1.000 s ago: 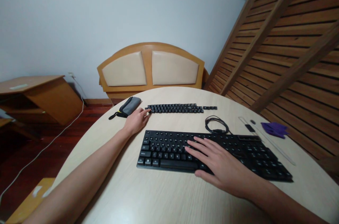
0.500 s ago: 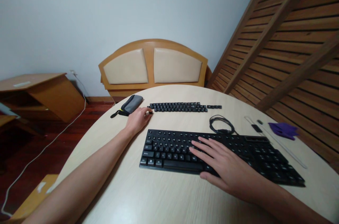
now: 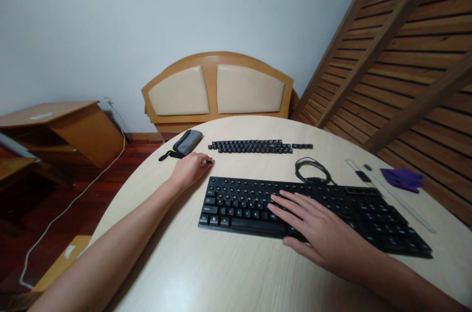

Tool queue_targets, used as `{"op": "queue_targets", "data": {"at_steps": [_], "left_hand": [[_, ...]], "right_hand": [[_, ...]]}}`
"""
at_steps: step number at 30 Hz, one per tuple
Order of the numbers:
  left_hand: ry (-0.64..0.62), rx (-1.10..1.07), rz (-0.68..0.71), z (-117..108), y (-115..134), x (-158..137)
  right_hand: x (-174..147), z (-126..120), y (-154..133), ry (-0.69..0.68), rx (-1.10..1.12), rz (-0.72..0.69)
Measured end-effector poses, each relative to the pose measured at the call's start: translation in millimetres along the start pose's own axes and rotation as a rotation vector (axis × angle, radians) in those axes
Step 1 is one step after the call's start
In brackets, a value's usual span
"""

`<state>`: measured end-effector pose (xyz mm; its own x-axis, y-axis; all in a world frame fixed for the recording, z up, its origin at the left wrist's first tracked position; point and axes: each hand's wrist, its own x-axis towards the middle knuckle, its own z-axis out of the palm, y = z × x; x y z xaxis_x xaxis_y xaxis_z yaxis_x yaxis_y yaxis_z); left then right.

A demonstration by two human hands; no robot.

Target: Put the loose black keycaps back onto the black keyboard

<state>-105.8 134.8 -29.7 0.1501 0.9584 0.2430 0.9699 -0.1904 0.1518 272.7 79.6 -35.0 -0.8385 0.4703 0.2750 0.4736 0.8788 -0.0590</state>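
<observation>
My left hand (image 3: 190, 171) is closed in a pinch, with a small dark keycap (image 3: 209, 161) at its fingertips, low over the table or touching it. Just beyond it are loose black keycaps (image 3: 250, 146) set out in rows, with a short separate strip of them (image 3: 302, 146) at the right end. A black keyboard (image 3: 250, 223) lies nearer to me, several of its sockets bare of caps. My right hand (image 3: 313, 228) rests flat on the middle of the keyboard, fingers outstretched, hiding some keys beneath it.
A grey zip pouch (image 3: 188, 142) lies left of the keycaps. Behind the keyboard is its coiled black cable (image 3: 313, 171). To the right are a wire puller (image 3: 356, 169), a thin white stick (image 3: 401, 203) and a purple cloth (image 3: 401, 179). The round table (image 3: 177, 267) has a curved edge.
My left hand has drawn back slightly toward me from the left end of the keycap rows, a dark keycap now visible at its fingertips. My right hand stays on the keyboard. The view shifts slightly.
</observation>
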Motion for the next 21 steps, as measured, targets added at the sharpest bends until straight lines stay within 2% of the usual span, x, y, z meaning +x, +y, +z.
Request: {"op": "queue_targets", "data": {"at_steps": [5, 11, 16, 21], "left_hand": [[-0.007, -0.065, 0.041, -6.8, 1.1, -4.6], [0.072, -0.341, 0.024, -12.6, 17.7, -24.0], [-0.03, -0.43, 0.11, -29.0, 36.0, -40.6], [-0.147, -0.431, 0.136, -36.5, 39.5, -46.8]], "right_hand": [[0.7, 0.1, 0.2, -0.006, 0.005, 0.01], [1.1, 0.1, 1.2, -0.012, -0.017, -0.005], [0.5, 0.3, 1.4, 0.006, 0.003, -0.001], [0.5, 0.8, 0.6, -0.01, -0.02, 0.006]]}}
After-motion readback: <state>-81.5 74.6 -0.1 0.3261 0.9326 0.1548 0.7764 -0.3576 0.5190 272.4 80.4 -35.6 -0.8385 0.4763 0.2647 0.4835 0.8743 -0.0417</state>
